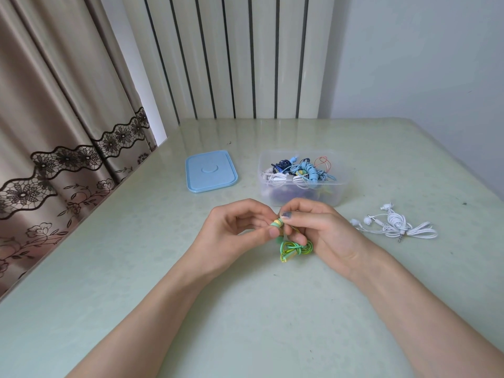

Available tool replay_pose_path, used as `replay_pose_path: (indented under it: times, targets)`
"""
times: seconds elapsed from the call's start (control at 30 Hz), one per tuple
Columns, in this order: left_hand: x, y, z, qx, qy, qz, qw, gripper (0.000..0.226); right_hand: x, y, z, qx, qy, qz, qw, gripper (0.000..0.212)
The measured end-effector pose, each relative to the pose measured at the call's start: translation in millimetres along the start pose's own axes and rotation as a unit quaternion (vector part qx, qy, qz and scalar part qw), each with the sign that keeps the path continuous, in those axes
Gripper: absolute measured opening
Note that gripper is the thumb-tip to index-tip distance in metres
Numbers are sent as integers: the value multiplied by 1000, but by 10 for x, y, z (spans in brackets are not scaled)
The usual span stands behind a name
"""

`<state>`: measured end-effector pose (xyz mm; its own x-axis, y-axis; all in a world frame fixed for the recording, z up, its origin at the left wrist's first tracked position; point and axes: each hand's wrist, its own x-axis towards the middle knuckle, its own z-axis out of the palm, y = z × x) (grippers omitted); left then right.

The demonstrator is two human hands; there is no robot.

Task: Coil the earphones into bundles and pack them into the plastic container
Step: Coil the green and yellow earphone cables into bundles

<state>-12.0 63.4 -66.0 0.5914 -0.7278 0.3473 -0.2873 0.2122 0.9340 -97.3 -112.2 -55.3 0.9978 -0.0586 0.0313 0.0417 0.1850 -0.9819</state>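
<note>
over the middle of the pale green worktop (163, 268), both hands are meeting around a green and yellow earphone set (293, 248). the left hand (234, 230) is pinching the earbud end between thumb and fingertips, and the right hand (319, 230) is curling its fingers around the same set, with the looped cable hanging below them and lying on the worktop. just behind the hands, a clear plastic container (301, 192) is sitting with its top off, holding a tangle of blue, white and dark earphone bundles (302, 171). to its left, a light blue lid (210, 170) is lying flat. on the right, a white earphone set (395, 225) is lying loose, well apart from the container.
</note>
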Motion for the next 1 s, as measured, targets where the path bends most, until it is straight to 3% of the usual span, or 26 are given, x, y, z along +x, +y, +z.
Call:
replay_pose_path:
  times: [0.73, 0.87, 1.0]
  targets:
    - [1, -9, 37, -3, 13, -12, 1000, 14, -2, 24, 12, 5, 21, -1, 1000, 6]
    - [-7, -51, 29, 56, 55, -18, 997, 6, 6, 48, 50, -50, 51, -12, 997, 3]
    - [-4, -153, 7, 174, 109, -37, 978, 14, -29, 94, 49, -227, 101, -9, 969, 25]
